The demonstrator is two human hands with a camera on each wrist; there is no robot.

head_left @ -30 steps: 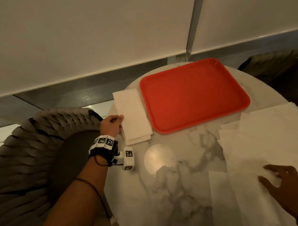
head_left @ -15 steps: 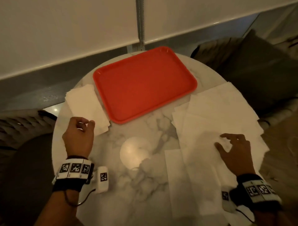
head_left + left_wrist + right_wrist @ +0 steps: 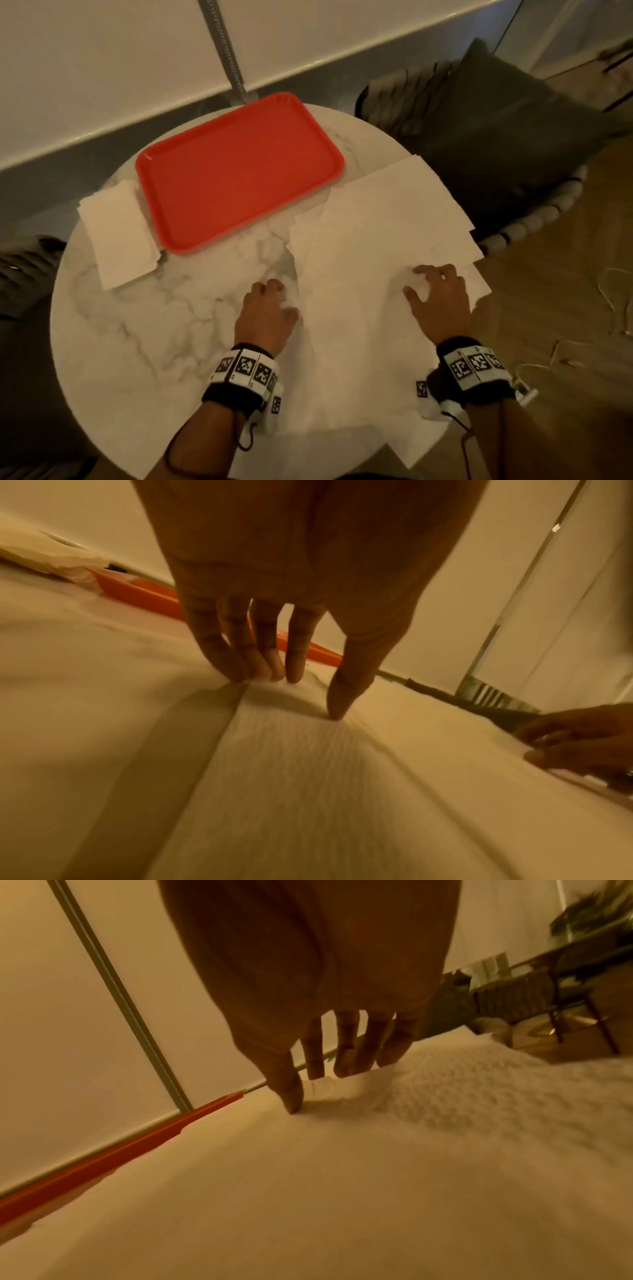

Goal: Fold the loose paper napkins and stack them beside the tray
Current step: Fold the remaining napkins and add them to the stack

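Stack (image 3: 118, 236): folded napkins lie just left of the tray (image 3: 239, 168), touching its left rim, at the table's (image 3: 137, 342) far left.
Tray: red, bare, at the far edge of the table, between the stack and the loose pile.
Left hand (image 3: 265, 315): we set its fingertips (image 3: 236, 669) on the left edge of the top napkin (image 3: 352, 308), thumb down on the sheet; fingers close together, nothing pinched yet.
Top napkin: it lies open on the loose pile at the right half of the table, between our two hands, long axis running from us towards the tray.
Right hand (image 3: 442, 301): fingers spread; thumb pressed on the sheet, fingertips (image 3: 346, 1064) lifting a small flap at its right edge; a firm pinch we cannot confirm.
Key relation: both hands touch opposite edges of the napkin, so we judge the fold will go across it; the left hand is nearer the stack.
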